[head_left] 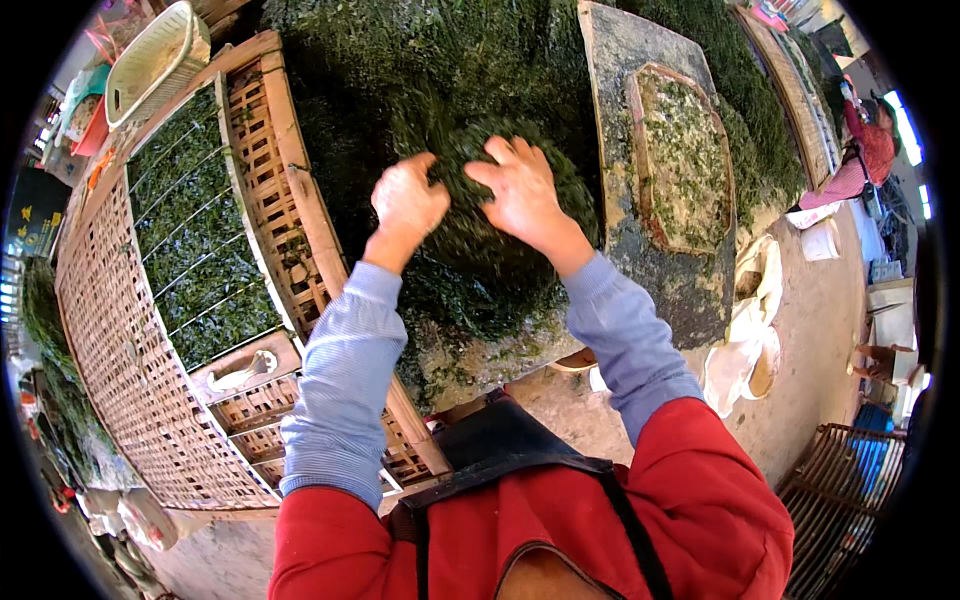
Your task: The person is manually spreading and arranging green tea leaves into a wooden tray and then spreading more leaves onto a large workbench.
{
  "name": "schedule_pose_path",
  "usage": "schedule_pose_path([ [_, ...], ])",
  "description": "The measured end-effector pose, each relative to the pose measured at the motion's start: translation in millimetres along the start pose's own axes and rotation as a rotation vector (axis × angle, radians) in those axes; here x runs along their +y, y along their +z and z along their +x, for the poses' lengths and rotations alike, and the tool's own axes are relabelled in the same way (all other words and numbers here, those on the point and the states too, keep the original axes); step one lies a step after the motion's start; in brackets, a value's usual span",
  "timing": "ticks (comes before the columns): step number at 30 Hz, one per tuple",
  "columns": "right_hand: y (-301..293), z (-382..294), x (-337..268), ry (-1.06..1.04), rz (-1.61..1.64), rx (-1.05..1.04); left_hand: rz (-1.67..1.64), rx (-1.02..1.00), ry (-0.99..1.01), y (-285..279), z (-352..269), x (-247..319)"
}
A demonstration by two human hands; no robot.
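Observation:
A heap of dark green, stringy plant strands spreads before me, and a motion-blurred clump of it lies under and between my hands. My left hand is curled at the clump's left side, with strands fanning out above it. On the clump's top right, my right hand has its bent fingers dug into the strands. Both hands are blurred, and the fingertips are partly hidden. To the left, green pieces fill a bed crossed by thin rods on a woven lattice frame.
A worn board with a raised-rim panel lies at right. Beyond it, a person in red works at another bench. A cream plastic basket stands at upper left. A white sack and a slatted rack occupy the right floor.

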State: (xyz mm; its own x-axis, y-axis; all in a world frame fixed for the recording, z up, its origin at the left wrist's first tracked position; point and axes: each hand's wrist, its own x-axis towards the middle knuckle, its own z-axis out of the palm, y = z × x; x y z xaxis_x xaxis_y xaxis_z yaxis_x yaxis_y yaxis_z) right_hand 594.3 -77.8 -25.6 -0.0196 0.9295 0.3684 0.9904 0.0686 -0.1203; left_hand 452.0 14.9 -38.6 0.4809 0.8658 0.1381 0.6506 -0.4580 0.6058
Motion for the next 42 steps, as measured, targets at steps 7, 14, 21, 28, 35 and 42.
schedule_pose_path([
  [7,-47.3,67.3,56.7,0.264,0.135,-0.694,0.374,0.067,0.298,10.0,-51.1,24.4],
  [14,110.5,180.3,41.2,0.464,0.762,-0.578,0.482,0.088,0.252,32.4,-59.0,17.6],
  [21,148.5,203.4,1.6,1.044,0.836,-0.291,0.500,0.187,0.143,48.0,-60.4,-7.0],
  [28,128.6,159.3,19.4,0.531,0.359,-0.302,0.566,0.257,0.219,52.3,-65.0,1.9],
  [35,22.4,7.4,-50.6,0.235,0.335,-0.025,0.485,0.117,0.555,33.8,-124.3,-3.9],
  [42,-25.8,-48.4,-88.4,0.157,0.433,-0.029,0.322,0.095,0.358,43.4,-139.3,-26.0],
])
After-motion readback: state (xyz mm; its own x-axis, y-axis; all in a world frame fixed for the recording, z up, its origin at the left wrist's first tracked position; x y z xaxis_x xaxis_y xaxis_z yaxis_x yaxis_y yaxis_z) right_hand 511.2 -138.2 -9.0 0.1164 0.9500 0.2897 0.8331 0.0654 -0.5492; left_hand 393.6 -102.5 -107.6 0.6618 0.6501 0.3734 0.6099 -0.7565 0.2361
